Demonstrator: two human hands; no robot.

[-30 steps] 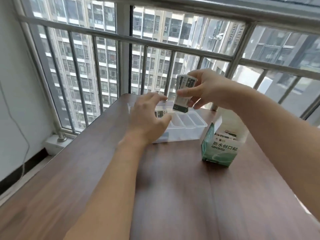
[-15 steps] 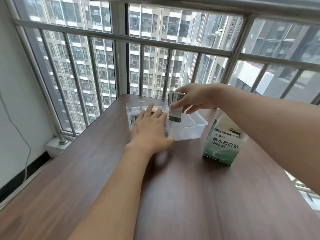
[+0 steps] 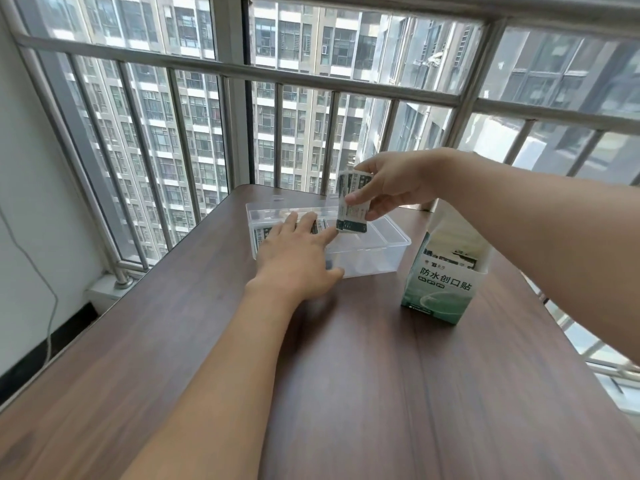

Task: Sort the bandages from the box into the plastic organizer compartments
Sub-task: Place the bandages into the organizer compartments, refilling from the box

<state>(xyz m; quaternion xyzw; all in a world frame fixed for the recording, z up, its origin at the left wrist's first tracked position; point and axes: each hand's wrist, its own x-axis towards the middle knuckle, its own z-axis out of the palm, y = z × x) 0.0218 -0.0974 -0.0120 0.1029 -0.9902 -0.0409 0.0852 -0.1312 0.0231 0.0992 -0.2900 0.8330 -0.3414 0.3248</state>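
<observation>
Two hands are over the organizer (image 3: 367,258), a clear plastic tray w/ dividers, sitting on the desk (image 3: 346,375) toward its far end. Your left hand (image 3: 294,258) lies flat on the organizer's near-left part, fingers (image 3: 308,223) straight and slightly spread, thumb against the front wall; it grips nothing. Under and beside those fingers you can see bandages already lying in the left compartments (image 3: 259,237), dark-and-white wrappers showing through the wall; exact compartment count can't be told. Your right hand (image 3: 391,188) hovers just above the organizer's middle, thumb and fingers pinched on a small stack of bandages (image 3: 351,206), held roughly upright w/ the lower edge just above the rim, not touching it as far as you can tell. Organizer's right compartments look bare, though the plastic is hazy.

Right of the organizer, near but apart, stands the box (image 3: 440,289), green-and-white w/ Chinese print, top flap open, more wrappers visible inside. Your right forearm passes above it.

Behind the organizer, past the desk edge, a metal railing (image 3: 311,74) and windows w/ high-rise blocks outside. Left of the organizer, well apart, a white wall w/ a thin cable (image 3: 45,282) hanging down.
</observation>
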